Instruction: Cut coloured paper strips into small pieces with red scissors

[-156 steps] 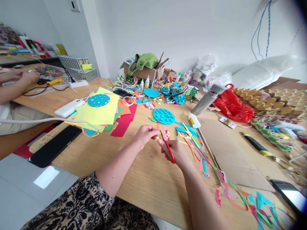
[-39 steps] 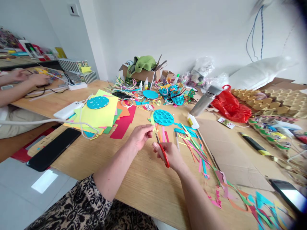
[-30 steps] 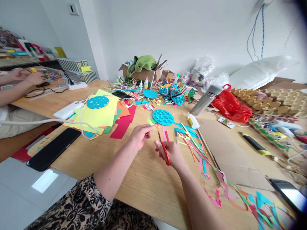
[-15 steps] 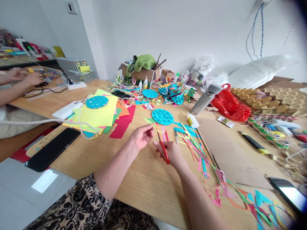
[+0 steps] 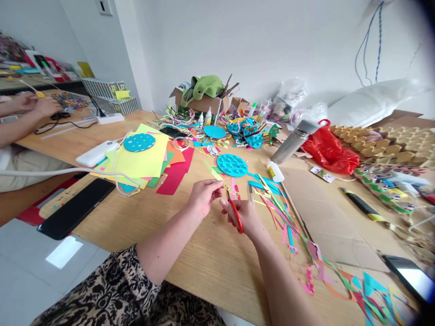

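Note:
My right hand [image 5: 247,217] is closed around red-handled scissors [image 5: 237,216], whose blades point away from me. Just left of the blades, my left hand [image 5: 205,198] is pinched on a thin yellow-green paper strip [image 5: 213,171]; its end by the fingertips is too small to make out clearly. Beyond both hands lies a blue paper disc [image 5: 232,165] with raised scale-like pieces on it. Pink and red strips [image 5: 237,190] rest on the table behind the scissors. To the right is a tangle of coloured paper strips [image 5: 277,210].
Stacked coloured paper [image 5: 136,160] carries another blue disc [image 5: 139,142]. A glue bottle [image 5: 275,172], steel flask [image 5: 295,141], cardboard sheet [image 5: 326,213] and box cutter [image 5: 363,204] lie rightward. A black phone [image 5: 76,208] is at left. Another person's hands [image 5: 47,106] work far left.
The view has shifted slightly. My left fingers have come closer to the scissors, and the yellow-green strip now shows longer beyond them. The scissors stay in my right hand.

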A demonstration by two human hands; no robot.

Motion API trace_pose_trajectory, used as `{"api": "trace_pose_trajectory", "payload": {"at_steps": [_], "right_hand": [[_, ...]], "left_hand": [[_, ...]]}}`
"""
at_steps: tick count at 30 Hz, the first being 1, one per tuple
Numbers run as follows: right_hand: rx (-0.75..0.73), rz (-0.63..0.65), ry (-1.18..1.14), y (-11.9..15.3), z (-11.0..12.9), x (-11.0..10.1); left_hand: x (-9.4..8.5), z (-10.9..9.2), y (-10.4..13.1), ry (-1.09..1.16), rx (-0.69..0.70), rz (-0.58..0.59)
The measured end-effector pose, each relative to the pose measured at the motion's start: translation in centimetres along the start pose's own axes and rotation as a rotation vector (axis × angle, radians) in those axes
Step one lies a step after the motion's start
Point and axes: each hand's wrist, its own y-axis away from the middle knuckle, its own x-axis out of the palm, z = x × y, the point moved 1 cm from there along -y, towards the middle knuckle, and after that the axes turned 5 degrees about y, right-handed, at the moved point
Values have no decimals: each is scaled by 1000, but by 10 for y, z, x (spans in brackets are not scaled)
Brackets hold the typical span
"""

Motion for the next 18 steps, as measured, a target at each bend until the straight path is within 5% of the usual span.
{"api": "trace_pose_trajectory", "payload": {"at_steps": [18], "right_hand": [[12,-27,0,0,1,-2]], "left_hand": [[2,4,5,-65,-20,57]]}}
